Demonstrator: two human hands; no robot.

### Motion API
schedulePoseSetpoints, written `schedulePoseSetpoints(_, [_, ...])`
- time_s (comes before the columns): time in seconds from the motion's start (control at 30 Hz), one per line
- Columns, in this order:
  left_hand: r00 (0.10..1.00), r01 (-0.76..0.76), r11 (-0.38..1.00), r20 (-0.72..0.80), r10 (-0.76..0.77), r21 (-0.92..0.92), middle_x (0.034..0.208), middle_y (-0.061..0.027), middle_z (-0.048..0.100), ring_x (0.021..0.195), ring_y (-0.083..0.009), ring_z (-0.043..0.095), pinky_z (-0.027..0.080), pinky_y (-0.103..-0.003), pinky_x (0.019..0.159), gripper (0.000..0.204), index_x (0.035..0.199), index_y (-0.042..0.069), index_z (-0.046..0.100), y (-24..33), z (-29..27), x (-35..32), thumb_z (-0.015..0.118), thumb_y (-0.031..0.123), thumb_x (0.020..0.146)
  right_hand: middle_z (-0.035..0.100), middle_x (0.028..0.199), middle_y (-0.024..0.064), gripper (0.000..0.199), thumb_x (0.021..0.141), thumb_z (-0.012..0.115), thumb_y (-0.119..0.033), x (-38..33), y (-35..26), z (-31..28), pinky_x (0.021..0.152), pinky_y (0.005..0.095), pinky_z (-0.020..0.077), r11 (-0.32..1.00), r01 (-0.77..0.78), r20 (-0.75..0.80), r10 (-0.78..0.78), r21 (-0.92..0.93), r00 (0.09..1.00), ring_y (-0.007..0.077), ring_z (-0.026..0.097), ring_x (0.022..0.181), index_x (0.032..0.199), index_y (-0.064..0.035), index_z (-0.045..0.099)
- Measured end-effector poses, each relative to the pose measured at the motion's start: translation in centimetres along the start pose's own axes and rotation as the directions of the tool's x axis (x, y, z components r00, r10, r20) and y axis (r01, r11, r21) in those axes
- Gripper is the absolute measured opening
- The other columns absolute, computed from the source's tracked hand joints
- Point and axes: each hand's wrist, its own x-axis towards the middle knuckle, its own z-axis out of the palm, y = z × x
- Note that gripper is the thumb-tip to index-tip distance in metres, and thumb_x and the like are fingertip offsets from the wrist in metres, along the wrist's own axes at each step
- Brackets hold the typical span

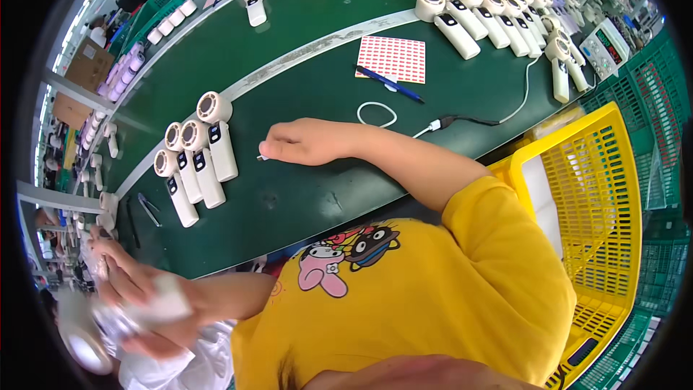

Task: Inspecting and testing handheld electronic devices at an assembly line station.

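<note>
My right hand (297, 141) is closed over the table, pinching the small metal-tipped plug (263, 158) of a white charging cable (529, 87). At the lower left my left hand (133, 282) is blurred by motion, its fingers around a white handheld fan (172, 299). Another person's hand (154, 345), below a white sleeve, is close to that fan; the overlap is too smeared to separate fully. Left of my right hand, several white handheld fans (205, 177) lie in a slanted group, round heads away from me, small dark displays on their handles.
A sheet of red labels (393, 54) lies under a blue pen (390, 84). More fans (491, 18) line the far right, beside a white meter box (605, 49). A yellow basket (621, 195) stands at my right. Tweezers (149, 209) lie at the left.
</note>
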Motion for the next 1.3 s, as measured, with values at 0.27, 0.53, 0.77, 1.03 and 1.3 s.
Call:
schedulePoseSetpoints(0.27, [0.954, 0.033, 0.995, -0.295, -0.059, -0.093, 0.101, -0.0129, 0.043, 0.068, -0.0167, 0.042, 0.035, -0.034, 0.078, 0.041, 0.094, 0.004, 0.033, -1.0, -0.7, 1.4, 0.054, 0.032, 0.072, 0.059, 0.079, 0.0077, 0.031, 0.088, 0.046, -0.031, 0.2, -0.3, 0.5, 0.064, 0.0285, 0.0426, 1.0, 0.005, -0.046, -0.004, 0.028, 0.999, 0.0191, 0.053, 0.068, 0.092, -0.0021, 0.056])
schedulePoseSetpoints(0.53, [0.691, 0.617, 0.753, -0.301, -0.657, -0.228, 0.087, -0.0207, 0.051, 0.063, -0.0246, 0.051, 0.046, -0.028, 0.047, 0.034, 0.118, 0.0, 0.037, -12.4, -2.3, -0.8, 0.04, 0.015, 0.087, 0.057, 0.074, 0.0055, 0.024, 0.086, 0.05, -0.026, -0.6, -1.2, -1.8, 0.061, 0.0284, 0.0424, 0.996, 0.025, -0.356, 0.009, 0.091, 0.935, 0.0177, 0.051, 0.064, 0.085, -0.0031, 0.057])
schedulePoseSetpoints(0.77, [0.515, 0.66, 0.616, -0.338, -0.788, -0.43, 0.077, -0.0186, 0.054, 0.059, -0.0214, 0.055, 0.046, -0.026, 0.043, 0.038, 0.112, -0.006, 0.036, -13.6, 0.0, -1.4, 0.047, 0.011, 0.08, 0.049, 0.068, -0.0026, 0.013, 0.086, 0.053, -0.015, -1.6, -2.9, -2.3, 0.055, 0.0188, 0.0324, 0.945, 0.214, -0.324, -0.128, 0.248, 0.938, 0.0062, 0.039, 0.061, 0.079, -0.0046, 0.055])
schedulePoseSetpoints(1.03, [0.591, 0.732, 0.648, -0.276, -0.758, -0.211, 0.083, -0.0187, 0.053, 0.06, -0.022, 0.054, 0.046, -0.029, 0.046, 0.048, 0.122, -0.005, 0.03, -13.3, 0.3, -1.3, 0.043, 0.001, 0.076, 0.047, 0.057, -0.0008, 0.017, 0.084, 0.057, -0.016, -2.1, -2.7, -2.8, 0.049, 0.0198, 0.0314, 0.962, 0.225, -0.237, -0.185, 0.157, 0.954, 0.0083, 0.037, 0.052, 0.071, -0.0037, 0.055])
schedulePoseSetpoints(1.3, [0.613, 0.702, 0.656, -0.234, -0.755, -0.277, 0.084, -0.0189, 0.052, 0.058, -0.0218, 0.054, 0.046, -0.028, 0.047, 0.051, 0.124, -0.004, 0.029, -13.4, 0.1, -1.6, 0.04, -0.003, 0.073, 0.048, 0.059, -0.0005, 0.018, 0.083, 0.057, -0.016, -2.5, -2.8, -3.6, 0.049, 0.0207, 0.0321, 0.977, 0.177, -0.166, -0.157, 0.118, 0.974, 0.0094, 0.037, 0.052, 0.07, -0.0035, 0.054])
